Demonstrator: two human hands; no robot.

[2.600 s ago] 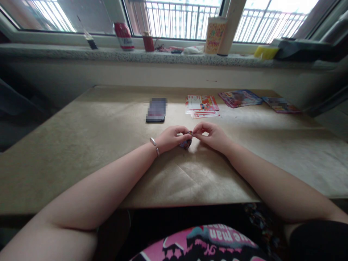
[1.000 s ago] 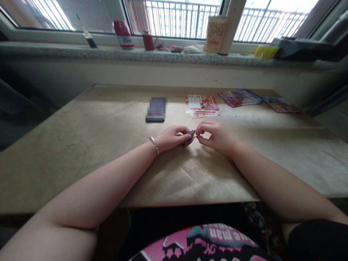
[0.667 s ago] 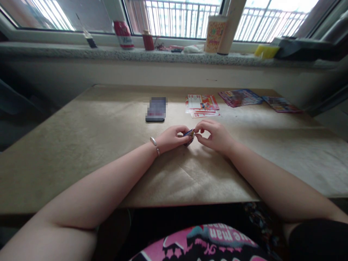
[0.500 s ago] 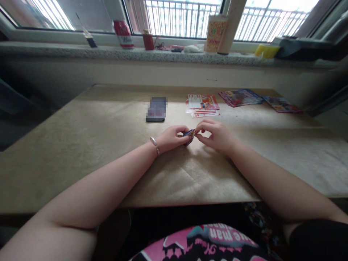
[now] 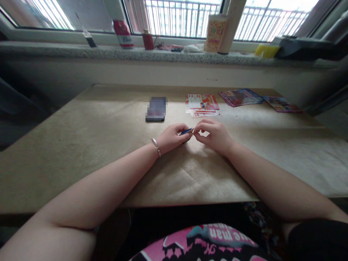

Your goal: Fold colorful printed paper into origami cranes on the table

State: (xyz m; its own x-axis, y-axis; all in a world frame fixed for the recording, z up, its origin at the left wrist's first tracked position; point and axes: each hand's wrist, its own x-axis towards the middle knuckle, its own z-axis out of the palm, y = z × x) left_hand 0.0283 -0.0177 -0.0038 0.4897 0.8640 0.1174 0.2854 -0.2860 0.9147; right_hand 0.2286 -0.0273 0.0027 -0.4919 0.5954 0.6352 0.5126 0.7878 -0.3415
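My left hand (image 5: pixel 172 137) is closed on a small blue packet (image 5: pixel 186 132), held between thumb and fingers just above the table. Most of the packet is hidden by the fingers. Thumb and forefinger of my right hand (image 5: pixel 214 135) pinch its right end, where a thin pale edge shows. Beyond the hands lie several red-and-white printed cards (image 5: pixel 202 102), spread in an overlapping pile. A dark phone-like slab (image 5: pixel 156 108), blurred over, lies to their left.
Colourful blue-and-red packets (image 5: pixel 240 98) lie at the back right, with another such packet (image 5: pixel 282 104) beside them. On the windowsill (image 5: pixel 163 55) stand a red can (image 5: pixel 123 34), a red bottle (image 5: pixel 148 40), a patterned cup (image 5: pixel 215 33) and a yellow item (image 5: pixel 267 51).
The packet has tilted flatter and shifted slightly left between my hands, so less of its face shows. Both hands stay nearly in place, the right still pinching its end.
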